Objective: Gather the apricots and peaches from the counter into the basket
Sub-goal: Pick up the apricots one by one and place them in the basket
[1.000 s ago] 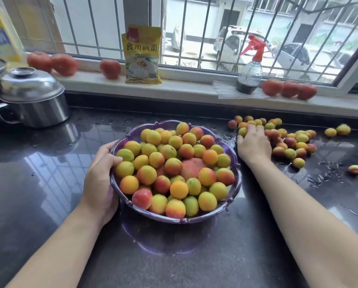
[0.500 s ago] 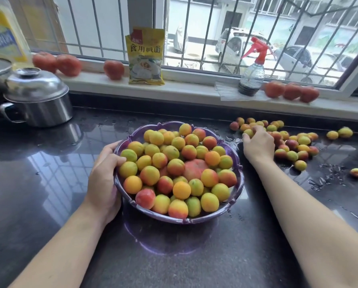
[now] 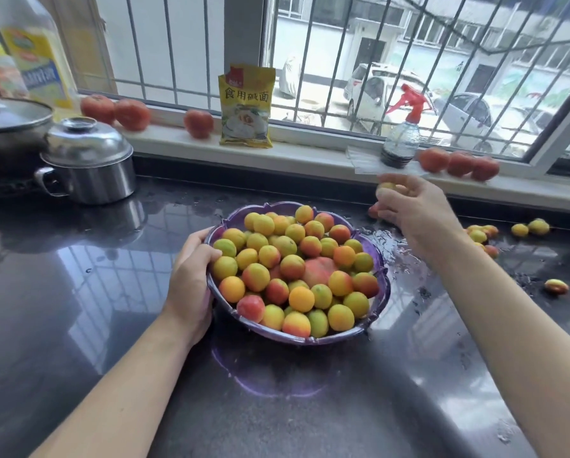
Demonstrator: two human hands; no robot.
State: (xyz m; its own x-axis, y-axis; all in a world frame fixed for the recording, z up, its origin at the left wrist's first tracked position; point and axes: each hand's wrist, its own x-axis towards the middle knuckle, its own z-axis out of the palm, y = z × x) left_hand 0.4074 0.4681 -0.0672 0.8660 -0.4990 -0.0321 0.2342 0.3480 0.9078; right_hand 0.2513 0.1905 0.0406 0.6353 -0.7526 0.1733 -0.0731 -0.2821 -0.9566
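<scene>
Two bare hands in view. Left hand grips the near-left rim of the purple basket: fingers curled over the rim edge, tips touching the outermost fruit inside, thumb side down against the outer wall. Right hand is raised off the counter, beyond and right of the basket, fingers curled together around a small yellow apricot that shows at the fingertips; a second reddish fruit peeks out low at the fingers' left edge, blurred, can't tell if held or lying on the counter behind.

Basket sits on the dark glossy counter between the two hands, piled above the rim with apricots, yellow to orange with red blush, a few greenish. One larger pink-red peach sits mid-pile, partly buried.

Loose apricots lie on the counter just right of the right wrist, partly hidden by the forearm. Two more further right near the back edge, one single blushed fruit well apart toward the right. Water puddles on the counter below the right hand.

Beyond the fingers on the windowsill: tomatoes, spray bottle with red trigger, yellow packet. Far left of the left hand: steel pot with lid, oil bottle behind it.
</scene>
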